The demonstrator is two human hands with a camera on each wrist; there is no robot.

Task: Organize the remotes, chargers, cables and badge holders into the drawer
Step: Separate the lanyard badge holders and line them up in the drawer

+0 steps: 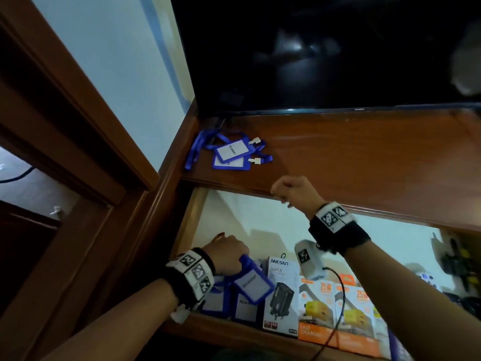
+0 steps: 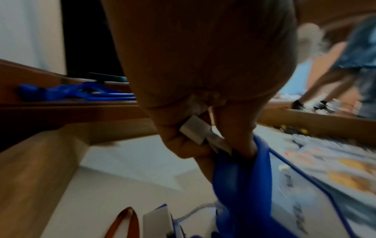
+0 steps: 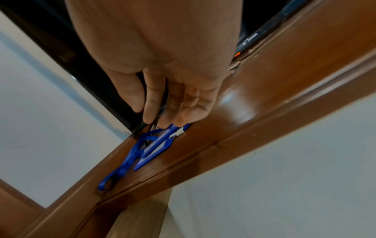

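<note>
The left hand [image 1: 229, 252] is down inside the open drawer [image 1: 194, 217], at its front left corner, and its fingers [image 2: 181, 141] pinch the white clip and blue strap of a badge holder [image 1: 253, 284]; the card sleeve hangs tilted below the fist, over other blue holders already lying on the drawer bottom. Just to the right along the drawer's front edge stand a white charger box [image 1: 282, 295] and 2 orange charger boxes [image 1: 338, 316].

The right hand [image 1: 294, 190] is above the front edge of the cabinet top [image 1: 364, 157], and holds nothing. In the right wrist view its fingers [image 3: 177, 103] point loosely together toward the 2 remaining badge holders [image 1: 231, 155], which lie overlapped at the top's left end beneath the dark TV screen [image 1: 325, 48], their lanyards tangled toward the back left corner.

These holders look light and floppy: a thin plastic sleeve that bends, a slick face, and a long strap that trails and can snag on the drawer's edge. The firmest hold is probably the white clip where strap meets sleeve, or clip and gathered strap together, so both lift as one bundle.
</note>
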